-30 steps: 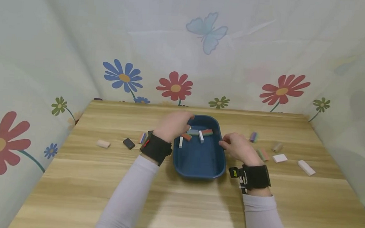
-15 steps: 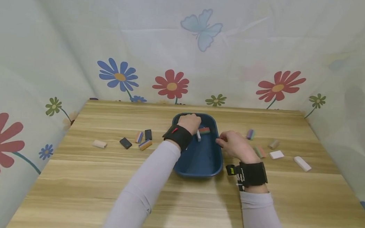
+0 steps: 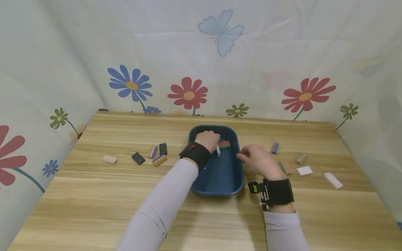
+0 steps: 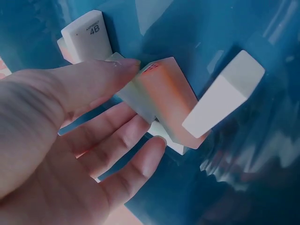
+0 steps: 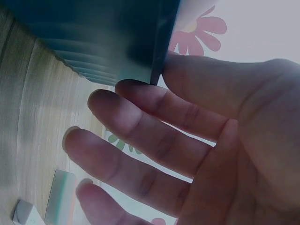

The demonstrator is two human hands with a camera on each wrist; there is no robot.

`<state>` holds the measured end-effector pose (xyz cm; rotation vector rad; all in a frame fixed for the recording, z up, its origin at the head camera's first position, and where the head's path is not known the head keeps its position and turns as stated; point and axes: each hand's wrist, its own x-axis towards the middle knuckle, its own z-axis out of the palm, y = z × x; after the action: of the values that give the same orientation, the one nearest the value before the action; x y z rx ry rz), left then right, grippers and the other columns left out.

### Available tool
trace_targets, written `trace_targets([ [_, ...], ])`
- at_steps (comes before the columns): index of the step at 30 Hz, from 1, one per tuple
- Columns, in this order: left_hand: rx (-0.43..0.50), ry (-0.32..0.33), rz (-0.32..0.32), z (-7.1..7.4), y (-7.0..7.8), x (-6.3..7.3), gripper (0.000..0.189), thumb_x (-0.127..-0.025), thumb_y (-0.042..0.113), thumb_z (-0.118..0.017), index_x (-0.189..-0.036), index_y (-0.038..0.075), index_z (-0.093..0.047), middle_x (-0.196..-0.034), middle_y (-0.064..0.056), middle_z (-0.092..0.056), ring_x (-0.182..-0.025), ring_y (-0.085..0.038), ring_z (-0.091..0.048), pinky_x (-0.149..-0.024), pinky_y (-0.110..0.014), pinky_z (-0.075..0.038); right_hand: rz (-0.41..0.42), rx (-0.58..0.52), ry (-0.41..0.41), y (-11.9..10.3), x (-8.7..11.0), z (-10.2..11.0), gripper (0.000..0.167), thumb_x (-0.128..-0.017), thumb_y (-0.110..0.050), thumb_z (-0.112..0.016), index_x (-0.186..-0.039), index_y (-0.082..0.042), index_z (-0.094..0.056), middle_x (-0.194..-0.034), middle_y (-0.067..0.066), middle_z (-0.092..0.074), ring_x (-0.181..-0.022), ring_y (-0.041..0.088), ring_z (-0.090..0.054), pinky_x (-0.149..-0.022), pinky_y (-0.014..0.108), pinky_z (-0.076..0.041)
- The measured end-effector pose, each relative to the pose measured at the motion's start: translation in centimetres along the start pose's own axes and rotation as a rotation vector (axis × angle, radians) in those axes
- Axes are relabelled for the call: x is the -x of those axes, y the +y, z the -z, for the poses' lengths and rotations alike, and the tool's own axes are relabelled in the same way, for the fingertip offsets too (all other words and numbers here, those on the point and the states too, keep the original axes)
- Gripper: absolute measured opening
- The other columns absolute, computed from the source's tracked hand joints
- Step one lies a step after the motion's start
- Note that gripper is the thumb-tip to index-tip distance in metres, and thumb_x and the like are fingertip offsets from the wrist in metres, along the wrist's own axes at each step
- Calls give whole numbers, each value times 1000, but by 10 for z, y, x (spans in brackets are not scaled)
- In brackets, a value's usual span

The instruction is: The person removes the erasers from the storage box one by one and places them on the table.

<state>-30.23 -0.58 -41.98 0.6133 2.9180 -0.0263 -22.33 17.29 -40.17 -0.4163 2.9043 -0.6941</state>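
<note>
My left hand [image 3: 207, 140] reaches into a blue plastic tray [image 3: 218, 185]. In the left wrist view, its thumb and fingers pinch a pale grey-green eraser [image 4: 137, 99]. An orange eraser [image 4: 173, 101] lies against that one, with a white eraser [image 4: 227, 91] leaning over its end. A white eraser marked 4B [image 4: 89, 37] sits near the thumb. In the head view a red-and-green eraser [image 3: 224, 144] shows at the tray's back right. My right hand [image 3: 259, 159] holds the tray's right rim between thumb and index finger, its other fingers extended outside the wall.
Left of the tray lie black erasers [image 3: 138, 158], striped erasers [image 3: 159, 160] and a beige eraser [image 3: 110, 159]. To the right are white erasers [image 3: 333, 180], a striped eraser [image 3: 286, 167], a purple-green one [image 3: 275, 148] and a tan one [image 3: 301, 159]. A flowered curtain [image 3: 246, 67] encloses the wooden table [image 3: 120, 197].
My left hand has moved right from the tray's left edge down into the tray, uncovering erasers on the table's left side. My right hand stays at the rim. The head view has shifted slightly.
</note>
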Motion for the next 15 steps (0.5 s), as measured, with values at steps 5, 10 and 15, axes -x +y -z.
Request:
trace_targets([
  [5,0,28,-12,-1,1,2,15,-98,19,-62,-107,14,-72,-104,-8,-68,-88,-24,-65,-72,-37,-53,4,9,6,-1,1,-1,23,-100,-21,-57,-83,-7,-64,-68,2,-56,-59,17,-50,-56,33,-39],
  [10,-26,11,-11,8,5,13,20,-100,21,-58,-114,15,-70,-111,-7,-67,-95,-23,-65,-79,-38,-53,11,9,9,-2,1,-2,22,-100,-21,-57,-86,-6,-65,-69,2,-57,-59,17,-51,-56,33,-40],
  [15,-52,16,-28,12,6,13,21,-100,21,-58,-117,16,-68,-111,-6,-65,-97,-23,-63,-82,-40,-50,-1,5,4,-1,3,-2,23,-100,-22,-57,-87,-6,-66,-69,2,-58,-59,17,-51,-56,33,-41],
])
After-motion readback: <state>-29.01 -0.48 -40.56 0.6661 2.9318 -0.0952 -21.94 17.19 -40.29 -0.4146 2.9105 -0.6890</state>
